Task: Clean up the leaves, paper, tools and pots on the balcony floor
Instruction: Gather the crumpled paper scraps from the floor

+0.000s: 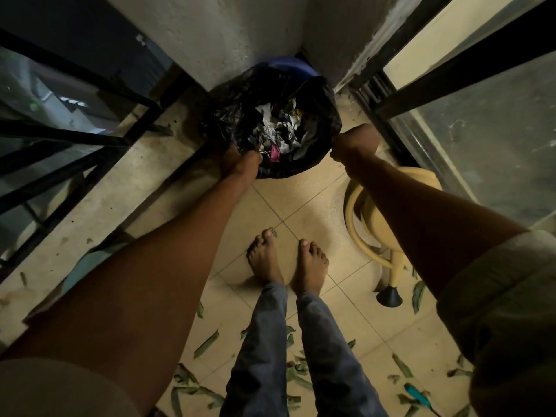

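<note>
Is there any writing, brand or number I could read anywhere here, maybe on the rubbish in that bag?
None can be read.
Crumpled paper in the black bag: printed patches in several colours, too crumpled and blurred to read.
Yellow plastic chair: no label visible.
Blue-handled tool on the floor: no marking visible.

One black plastic rubbish bag (pixel 325 115), one yellow plastic chair (pixel 373 224), one blue-handled tool (pixel 416 395), many scattered green leaves (pixel 206 344).
</note>
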